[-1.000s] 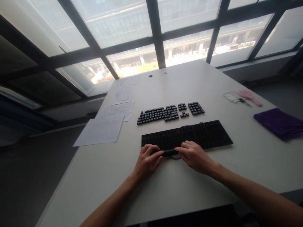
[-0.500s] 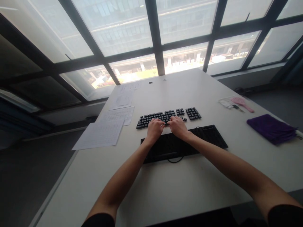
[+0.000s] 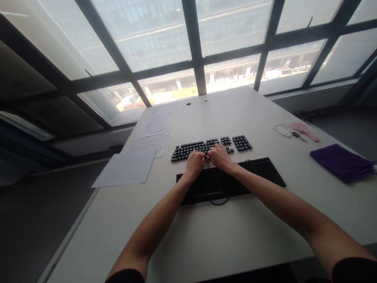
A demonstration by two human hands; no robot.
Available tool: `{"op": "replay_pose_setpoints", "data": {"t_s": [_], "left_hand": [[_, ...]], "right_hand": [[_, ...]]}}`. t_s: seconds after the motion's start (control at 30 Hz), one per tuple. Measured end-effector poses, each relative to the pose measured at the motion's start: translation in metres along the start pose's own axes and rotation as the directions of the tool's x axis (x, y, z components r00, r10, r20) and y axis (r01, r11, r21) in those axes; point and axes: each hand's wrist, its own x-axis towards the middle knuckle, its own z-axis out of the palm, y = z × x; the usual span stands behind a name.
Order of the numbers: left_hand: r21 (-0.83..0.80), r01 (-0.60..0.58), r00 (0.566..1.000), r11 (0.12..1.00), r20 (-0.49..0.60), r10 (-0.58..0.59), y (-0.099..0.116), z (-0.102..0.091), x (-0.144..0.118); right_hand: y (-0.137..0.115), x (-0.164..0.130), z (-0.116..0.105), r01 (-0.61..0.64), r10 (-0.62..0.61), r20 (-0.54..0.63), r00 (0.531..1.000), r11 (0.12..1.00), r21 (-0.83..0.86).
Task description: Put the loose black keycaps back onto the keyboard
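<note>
Head view, and it's all at the keys [image 3: 188, 149], laid out just beyond the board [image 3: 232, 186]! Left hand [image 3: 195, 163] and right hand [image 3: 219, 155] reach over the board, fingertips close together at the keys' near edge; whether a key is pinched there, I can't tell. The step looks like delicate fingertip handling; the next move calls for a light pinch, sparing neighbouring keys. Beyond the board's right end lies a seemingly clear packet [image 3: 282, 129], contents too blurred to name.
</note>
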Motion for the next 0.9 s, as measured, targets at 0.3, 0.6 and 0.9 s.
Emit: {"op": "replay_pose_setpoints", "data": {"t_s": [0.3, 0.6, 0.9], "left_hand": [[-0.293, -0.044, 0.998, 0.955, -0.049, 0.031, 0.019, -0.023, -0.05], [-0.584, -0.165, 0.985, 0.795, -0.054, 0.164, 0.064, -0.005, -0.115], [-0.582, -0.234, 0.97, 0.779, -0.08, 0.231, 0.059, 0.009, -0.121]], "right_hand": [[0.007, -0.047, -0.017, 0.063, 0.025, -0.207, 0.978, 0.911, 0.409], [0.023, -0.152, -0.02, 0.18, -0.02, -0.218, 0.976, 0.64, 0.747], [0.017, -0.168, -0.008, 0.226, -0.097, -0.221, 0.97, 0.685, 0.692]]}}
